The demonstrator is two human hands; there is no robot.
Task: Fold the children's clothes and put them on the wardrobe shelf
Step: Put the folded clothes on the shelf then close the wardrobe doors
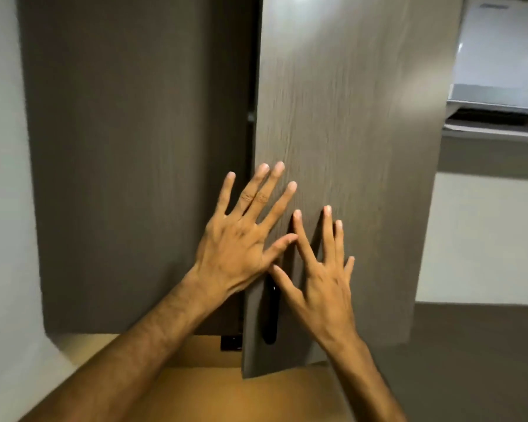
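Note:
A grey-brown wood-grain wardrobe door [348, 123] fills the middle of the head view, standing slightly ajar from the darker closed door [141, 147] on its left. A dark narrow gap runs between the two doors. My left hand [241, 239] lies spread over the door's left edge, fingers apart, holding nothing. My right hand [323, 281] rests flat on the door face just right of it, fingers apart. A black vertical handle [271, 318] shows below the two hands. No clothes and no shelf are visible.
A white air conditioner [500, 71] hangs high on the right wall. An orange-brown wooden surface [232, 391] lies below the doors. A pale wall [3, 178] bounds the wardrobe on the left, and a grey floor area [476, 360] lies at lower right.

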